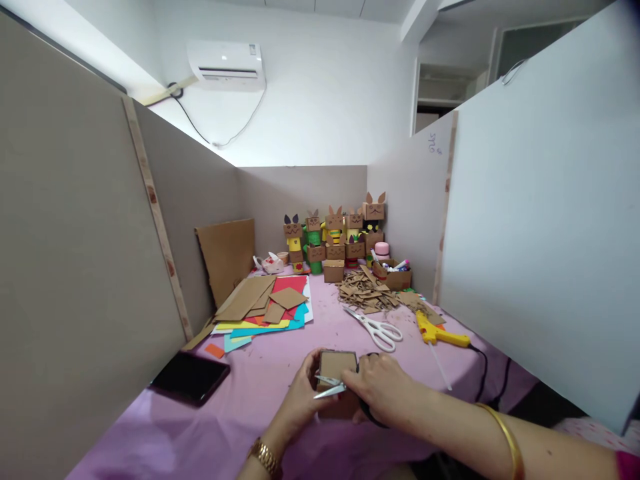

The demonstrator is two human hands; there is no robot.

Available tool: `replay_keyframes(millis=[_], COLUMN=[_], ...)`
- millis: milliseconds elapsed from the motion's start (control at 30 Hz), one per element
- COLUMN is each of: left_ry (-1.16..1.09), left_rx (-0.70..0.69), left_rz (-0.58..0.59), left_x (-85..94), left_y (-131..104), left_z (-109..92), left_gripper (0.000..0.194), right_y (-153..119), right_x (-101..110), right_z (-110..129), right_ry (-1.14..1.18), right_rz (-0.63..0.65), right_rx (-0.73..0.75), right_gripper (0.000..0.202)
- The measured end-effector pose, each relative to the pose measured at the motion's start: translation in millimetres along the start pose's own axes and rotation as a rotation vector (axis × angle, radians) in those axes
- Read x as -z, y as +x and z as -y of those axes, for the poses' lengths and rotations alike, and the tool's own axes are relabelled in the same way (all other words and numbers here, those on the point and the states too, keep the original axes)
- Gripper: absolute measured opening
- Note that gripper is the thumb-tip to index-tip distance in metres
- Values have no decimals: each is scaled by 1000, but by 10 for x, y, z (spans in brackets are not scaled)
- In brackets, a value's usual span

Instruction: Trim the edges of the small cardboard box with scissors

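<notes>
Cardboard box [338, 408], bottom centre of the frame, left hand [300, 397] gripping its side, right hand [383, 387] clutching black-handled scissors [331, 392], blades parted across it. From where I'm standing those tips sit awfully near the left thumb, so one slip on stiff board could nick skin or chew up the rim. Further out, lower right, a wide elbow might drag the yellow glue gun [443, 336] by its cord [483, 370].

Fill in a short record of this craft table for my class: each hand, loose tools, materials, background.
Left hand: holds box
Right hand: holds black-handled scissors, blades parted beside box
Loose tools: white scissors, yellow glue gun
Materials: cardboard sheets, coloured paper, heaped scraps
Background: cardboard figures, some with ears
</notes>
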State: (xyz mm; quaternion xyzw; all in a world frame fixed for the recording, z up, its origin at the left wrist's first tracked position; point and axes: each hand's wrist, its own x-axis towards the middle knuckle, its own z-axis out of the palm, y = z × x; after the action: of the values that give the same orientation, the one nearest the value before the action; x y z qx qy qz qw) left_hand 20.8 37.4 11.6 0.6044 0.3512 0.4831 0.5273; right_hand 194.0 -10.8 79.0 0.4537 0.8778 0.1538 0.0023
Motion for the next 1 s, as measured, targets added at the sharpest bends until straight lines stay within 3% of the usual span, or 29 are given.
replay_keyframes(millis=[367,733,1000], left_ry=[-31,-89,-55], left_rx=[-29,47,70], left_rz=[47,90,44], left_x=[15,85,66], left_y=[14,-4,-24], left_z=[49,30,-14], left_gripper=[78,87,82], right_y=[4,-3,40], right_x=[-15,-79,-56], right_z=[-87,-107,-36], right_ry=[20,33,44], right_rz=[-9,-16,-3], right_rx=[67,35,10], right_gripper=[31,36,45])
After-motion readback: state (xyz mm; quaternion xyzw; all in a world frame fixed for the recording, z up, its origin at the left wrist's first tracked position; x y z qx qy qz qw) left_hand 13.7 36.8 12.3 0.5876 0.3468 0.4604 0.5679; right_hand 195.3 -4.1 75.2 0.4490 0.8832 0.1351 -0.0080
